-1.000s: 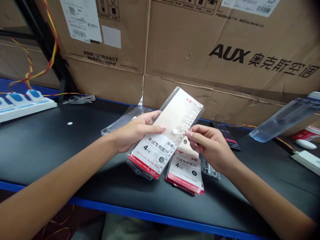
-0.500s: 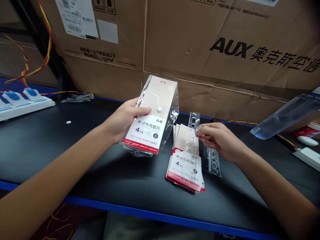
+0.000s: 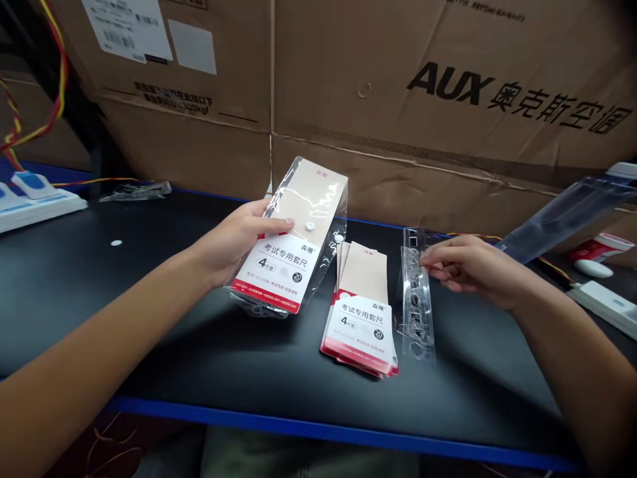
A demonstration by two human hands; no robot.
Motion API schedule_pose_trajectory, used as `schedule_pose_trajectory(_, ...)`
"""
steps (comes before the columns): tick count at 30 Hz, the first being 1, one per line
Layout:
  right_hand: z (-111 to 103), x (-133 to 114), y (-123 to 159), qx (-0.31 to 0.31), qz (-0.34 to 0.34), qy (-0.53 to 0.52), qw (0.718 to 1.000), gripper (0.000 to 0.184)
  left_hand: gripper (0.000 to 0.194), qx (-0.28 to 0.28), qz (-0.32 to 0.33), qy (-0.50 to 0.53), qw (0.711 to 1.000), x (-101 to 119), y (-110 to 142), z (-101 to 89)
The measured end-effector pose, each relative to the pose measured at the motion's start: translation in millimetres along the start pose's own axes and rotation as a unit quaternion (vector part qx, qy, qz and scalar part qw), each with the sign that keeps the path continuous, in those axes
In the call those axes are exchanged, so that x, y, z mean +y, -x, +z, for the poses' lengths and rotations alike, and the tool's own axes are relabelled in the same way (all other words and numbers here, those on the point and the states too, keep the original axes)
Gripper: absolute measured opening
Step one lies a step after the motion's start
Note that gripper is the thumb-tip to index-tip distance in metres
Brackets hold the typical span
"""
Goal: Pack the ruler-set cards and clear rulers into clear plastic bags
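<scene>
My left hand (image 3: 241,239) grips a clear plastic pouch (image 3: 306,226) by its left side, thumb on the front. Inside the pouch is a beige, white and red printed card, and a white snap button sits near its middle. With fingers pinched, my right hand (image 3: 460,265) holds a clear plastic ruler (image 3: 413,292) by its upper right edge. The ruler has cut-out shapes and lies over or just above other clear pieces on the table; the gap is hard to judge. Between my hands lies a fanned stack of matching printed cards (image 3: 363,318).
A large cardboard box (image 3: 338,79) stands along the back of the black table (image 3: 199,352). White power strips (image 3: 44,206) lie at the left and far right. A clear plastic bag (image 3: 137,192), a small white disc (image 3: 116,243) and a bluish clear container (image 3: 562,212) are also around.
My right hand has moved right with the ruler, from over the card stack to over the clear pieces beside it. My left hand still holds the pouch. The view has shifted slightly.
</scene>
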State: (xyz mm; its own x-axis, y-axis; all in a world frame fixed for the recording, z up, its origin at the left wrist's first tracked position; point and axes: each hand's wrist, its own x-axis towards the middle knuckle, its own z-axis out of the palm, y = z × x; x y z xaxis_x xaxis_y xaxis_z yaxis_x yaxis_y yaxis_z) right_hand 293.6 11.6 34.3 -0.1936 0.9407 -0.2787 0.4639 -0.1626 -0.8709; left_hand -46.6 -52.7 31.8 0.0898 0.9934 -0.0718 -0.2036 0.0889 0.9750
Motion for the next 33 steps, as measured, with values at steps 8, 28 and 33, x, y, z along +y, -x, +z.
schedule_pose_trajectory(8,-20.4,30.5,-12.1,0.012,0.028,0.067,0.997,0.024,0.036,-0.001,-0.036,-0.022,0.999,-1.6,-0.6,2.2)
schedule_pose_trajectory(28,35.1,4.8,23.7,0.082,-0.331,0.138,0.93,0.028,0.043,-0.029,-0.041,0.02,0.999,-13.0,1.6,17.1)
schedule_pose_trajectory(33,94.9,-17.1,39.2,0.055,-0.549,0.244,0.797,0.017,0.034,-0.064,-0.013,0.016,0.998,-19.6,7.4,25.6)
